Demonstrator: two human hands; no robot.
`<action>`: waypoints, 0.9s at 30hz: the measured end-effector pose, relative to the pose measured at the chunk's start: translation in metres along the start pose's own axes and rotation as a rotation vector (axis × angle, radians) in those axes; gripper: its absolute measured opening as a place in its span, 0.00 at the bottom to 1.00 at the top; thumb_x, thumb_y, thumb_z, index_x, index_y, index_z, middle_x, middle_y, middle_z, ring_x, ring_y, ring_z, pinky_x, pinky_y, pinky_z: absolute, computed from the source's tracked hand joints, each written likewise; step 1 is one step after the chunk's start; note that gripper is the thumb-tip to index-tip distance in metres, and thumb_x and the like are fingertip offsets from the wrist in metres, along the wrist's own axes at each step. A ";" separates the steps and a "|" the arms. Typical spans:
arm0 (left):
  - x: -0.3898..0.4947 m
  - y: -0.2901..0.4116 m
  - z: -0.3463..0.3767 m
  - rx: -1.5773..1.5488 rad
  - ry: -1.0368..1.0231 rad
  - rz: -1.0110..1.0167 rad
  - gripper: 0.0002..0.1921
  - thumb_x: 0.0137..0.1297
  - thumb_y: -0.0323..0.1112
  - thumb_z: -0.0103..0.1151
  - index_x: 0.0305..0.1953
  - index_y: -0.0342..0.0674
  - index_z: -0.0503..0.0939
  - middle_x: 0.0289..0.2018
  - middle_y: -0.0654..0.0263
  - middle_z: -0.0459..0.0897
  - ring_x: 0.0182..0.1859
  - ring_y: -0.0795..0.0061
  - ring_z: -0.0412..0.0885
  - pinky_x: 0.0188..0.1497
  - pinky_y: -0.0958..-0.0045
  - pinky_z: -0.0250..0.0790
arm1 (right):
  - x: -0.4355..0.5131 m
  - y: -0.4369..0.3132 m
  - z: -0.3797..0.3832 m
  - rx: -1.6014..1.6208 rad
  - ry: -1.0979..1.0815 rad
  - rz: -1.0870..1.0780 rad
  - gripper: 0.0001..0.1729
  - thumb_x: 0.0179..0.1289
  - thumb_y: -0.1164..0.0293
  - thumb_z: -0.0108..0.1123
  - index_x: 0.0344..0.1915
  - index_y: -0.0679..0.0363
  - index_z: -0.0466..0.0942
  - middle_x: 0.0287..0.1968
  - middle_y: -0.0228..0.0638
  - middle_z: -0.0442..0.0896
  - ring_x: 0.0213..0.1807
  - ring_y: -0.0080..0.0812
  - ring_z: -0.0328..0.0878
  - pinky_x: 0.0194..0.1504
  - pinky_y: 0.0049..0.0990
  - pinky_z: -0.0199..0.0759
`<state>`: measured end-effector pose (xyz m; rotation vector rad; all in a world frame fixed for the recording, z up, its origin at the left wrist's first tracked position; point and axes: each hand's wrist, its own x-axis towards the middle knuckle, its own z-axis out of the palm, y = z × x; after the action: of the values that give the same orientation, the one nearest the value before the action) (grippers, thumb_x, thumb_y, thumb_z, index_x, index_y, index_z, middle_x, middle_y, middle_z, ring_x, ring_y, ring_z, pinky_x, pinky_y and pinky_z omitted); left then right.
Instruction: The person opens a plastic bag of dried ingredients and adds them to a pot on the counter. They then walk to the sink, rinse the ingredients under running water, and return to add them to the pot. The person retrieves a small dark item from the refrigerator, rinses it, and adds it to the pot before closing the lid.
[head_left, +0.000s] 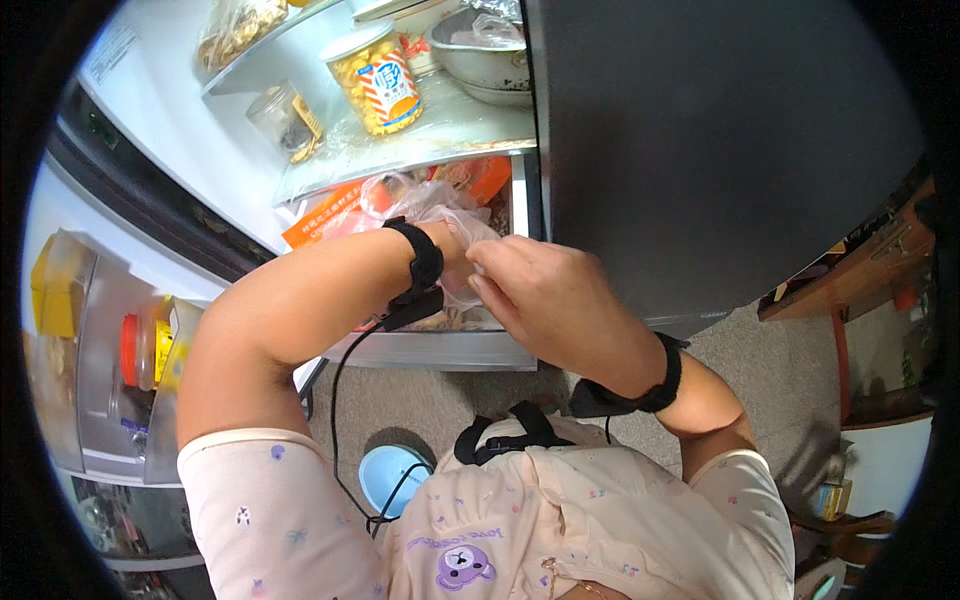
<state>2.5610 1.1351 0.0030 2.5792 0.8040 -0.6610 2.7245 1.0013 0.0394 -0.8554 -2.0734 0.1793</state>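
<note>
My right hand (544, 296) pinches the edge of a thin translucent plastic bag (424, 201) over an open refrigerator drawer (450, 350). My left hand (452, 241) reaches into the bag, or behind its film. Its fingers are hidden, so what it holds does not show. Orange printed packaging (321, 217) with writing lies in the drawer under and beside the bag. A black strap sits on each of my wrists, and a cable hangs from the left one.
Above the drawer, a glass shelf (465, 124) carries a tub of yellow snacks (375, 79), a clear jar (285, 116) and a metal bowl (480, 60). The open door with racks (124, 442) stands left, a dark panel (712, 150) right. A light-blue bin (390, 476) is on the floor.
</note>
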 end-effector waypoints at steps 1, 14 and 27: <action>0.005 -0.001 -0.001 -0.002 -0.010 0.006 0.06 0.51 0.27 0.54 0.30 0.32 0.80 0.30 0.51 0.81 0.34 0.54 0.80 0.35 0.63 0.73 | -0.005 0.000 -0.007 0.006 -0.011 0.022 0.07 0.56 0.74 0.59 0.36 0.61 0.73 0.27 0.41 0.76 0.27 0.42 0.77 0.28 0.34 0.71; 0.027 -0.007 0.026 -0.032 -0.038 0.026 0.08 0.52 0.30 0.57 0.31 0.32 0.80 0.29 0.52 0.81 0.34 0.55 0.81 0.36 0.63 0.73 | -0.041 0.014 -0.030 0.026 -0.082 0.034 0.07 0.60 0.70 0.57 0.37 0.60 0.73 0.27 0.36 0.76 0.28 0.35 0.77 0.29 0.29 0.71; 0.027 -0.007 0.031 0.168 -0.006 0.163 0.09 0.51 0.34 0.62 0.33 0.37 0.82 0.29 0.54 0.82 0.32 0.57 0.81 0.34 0.64 0.74 | -0.040 0.009 -0.018 0.019 -0.050 0.049 0.07 0.55 0.73 0.61 0.35 0.60 0.76 0.24 0.36 0.77 0.24 0.36 0.76 0.25 0.29 0.68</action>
<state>2.5665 1.1379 -0.0388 2.7554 0.5489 -0.7124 2.7584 0.9798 0.0196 -0.8985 -2.0947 0.2488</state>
